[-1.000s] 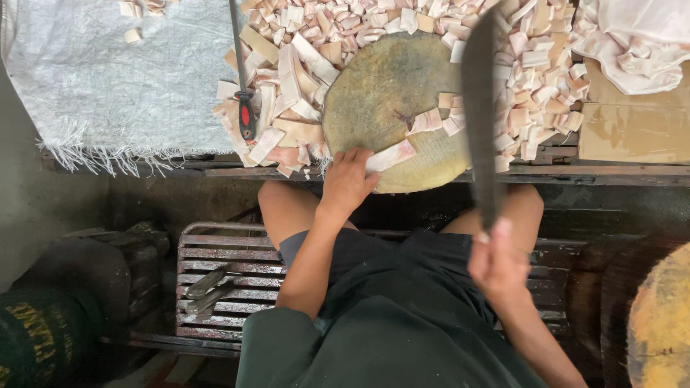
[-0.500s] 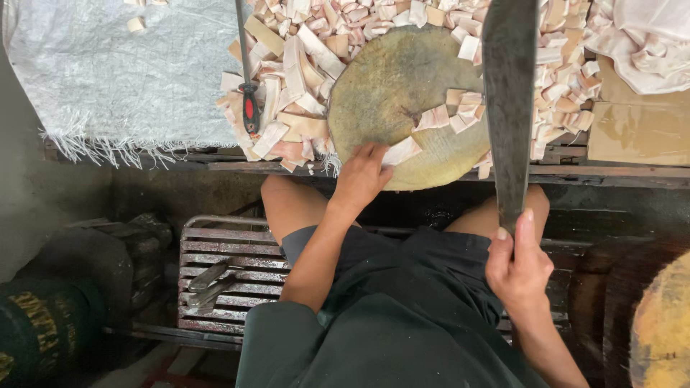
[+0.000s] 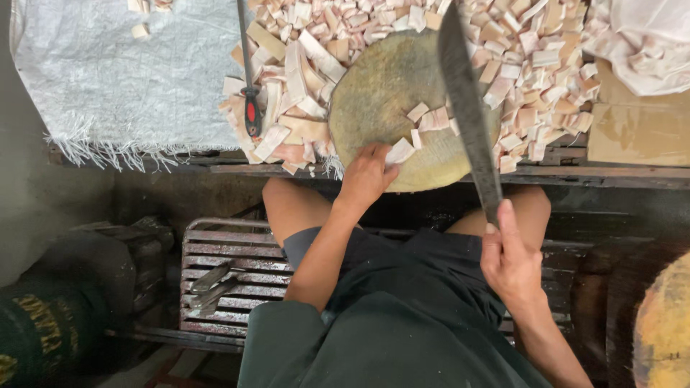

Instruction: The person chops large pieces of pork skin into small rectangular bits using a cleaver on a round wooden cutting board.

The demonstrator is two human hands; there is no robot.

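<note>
A round wooden chopping block (image 3: 388, 93) sits at the near edge of a low bench. My left hand (image 3: 368, 176) rests on its near rim, fingers on a pale strip of meat (image 3: 399, 151). A few cut pieces (image 3: 430, 119) lie on the block. My right hand (image 3: 512, 260) grips the handle of a long dark cleaver (image 3: 467, 108), whose blade is raised over the block's right side. Heaps of pale cut chunks (image 3: 525, 50) surround the block.
A second knife with a red-and-black handle (image 3: 249, 108) lies on the strips left of the block. A white woven sack (image 3: 115, 79) covers the bench at left, brown cardboard (image 3: 636, 126) lies at right. A metal grate (image 3: 230, 280) sits by my knees.
The cleaver has swung left, from beside the block to above its right side. My left hand stays at the block's near rim on the strip.
</note>
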